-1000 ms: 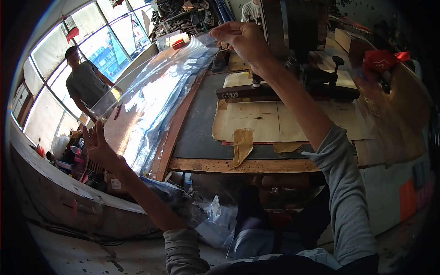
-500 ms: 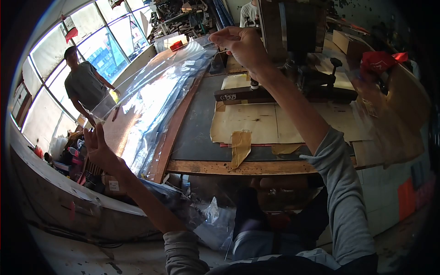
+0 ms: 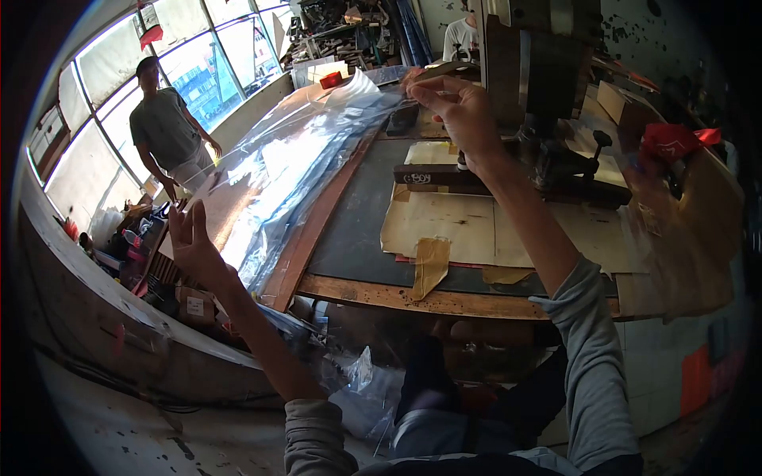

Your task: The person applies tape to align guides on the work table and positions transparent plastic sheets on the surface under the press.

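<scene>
A clear plastic sheet [image 3: 286,170] stretches between my hands above a stack of plastic on the left of the table. My left hand [image 3: 195,242], at the left, pinches the sheet's near corner. Higher up, beside the machine, my right hand [image 3: 460,111] pinches its far corner between thumb and fingers. Under my right forearm lies a dark bar [image 3: 432,178] of the machine [image 3: 548,103], resting over pale boards [image 3: 444,222] with a tan tape piece [image 3: 432,266] at their front edge.
A person [image 3: 168,131] stands by the windows at the left, and another person [image 3: 460,38] is behind the machine. A red cloth [image 3: 668,141] lies at the right. The table's wooden edge [image 3: 365,292] runs before me. A cardboard box [image 3: 194,305] sits below left.
The view has shifted, so the table and both hands appear farther right and slightly lower. Both hands still pinch the sheet. The person at the left has lowered an arm.
</scene>
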A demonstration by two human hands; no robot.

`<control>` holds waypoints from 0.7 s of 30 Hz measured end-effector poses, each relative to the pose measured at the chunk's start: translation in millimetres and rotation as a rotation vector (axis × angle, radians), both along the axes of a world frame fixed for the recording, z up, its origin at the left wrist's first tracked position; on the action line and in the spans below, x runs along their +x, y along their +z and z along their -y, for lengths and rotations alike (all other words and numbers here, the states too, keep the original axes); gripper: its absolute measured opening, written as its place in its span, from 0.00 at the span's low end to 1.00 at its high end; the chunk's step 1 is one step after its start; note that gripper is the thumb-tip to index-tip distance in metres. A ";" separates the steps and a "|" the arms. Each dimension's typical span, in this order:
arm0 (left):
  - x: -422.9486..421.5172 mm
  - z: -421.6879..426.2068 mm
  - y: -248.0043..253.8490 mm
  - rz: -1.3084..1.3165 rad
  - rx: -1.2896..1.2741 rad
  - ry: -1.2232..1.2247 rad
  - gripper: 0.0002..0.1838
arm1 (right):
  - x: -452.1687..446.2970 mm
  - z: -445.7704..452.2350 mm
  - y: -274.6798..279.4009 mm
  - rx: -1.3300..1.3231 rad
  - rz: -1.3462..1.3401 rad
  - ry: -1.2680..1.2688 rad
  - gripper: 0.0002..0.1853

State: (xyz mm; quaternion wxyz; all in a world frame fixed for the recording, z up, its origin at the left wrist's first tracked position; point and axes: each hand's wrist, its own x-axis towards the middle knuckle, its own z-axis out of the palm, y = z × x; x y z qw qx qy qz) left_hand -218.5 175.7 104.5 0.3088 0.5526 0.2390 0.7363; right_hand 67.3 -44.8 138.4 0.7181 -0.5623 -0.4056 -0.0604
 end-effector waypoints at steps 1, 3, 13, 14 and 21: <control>1.2 2.5 -1.0 0.012 0.003 -0.004 0.34 | 0.9 -0.1 -1.6 -0.005 -0.014 0.018 0.09; 1.4 6.5 -2.9 -0.014 -0.023 0.012 0.32 | 3.3 -3.4 -5.4 0.019 0.010 -0.003 0.08; 1.3 -4.8 -9.7 0.056 -0.042 -0.065 0.34 | -1.9 -1.9 -7.1 0.024 -0.049 0.015 0.07; 1.6 -7.5 -11.0 0.065 -0.041 -0.079 0.34 | -2.4 -1.0 -7.2 0.029 -0.053 0.021 0.07; 7.0 -29.4 -7.6 0.015 -0.036 -0.019 0.34 | -3.7 2.7 -6.7 -0.021 0.026 -0.019 0.09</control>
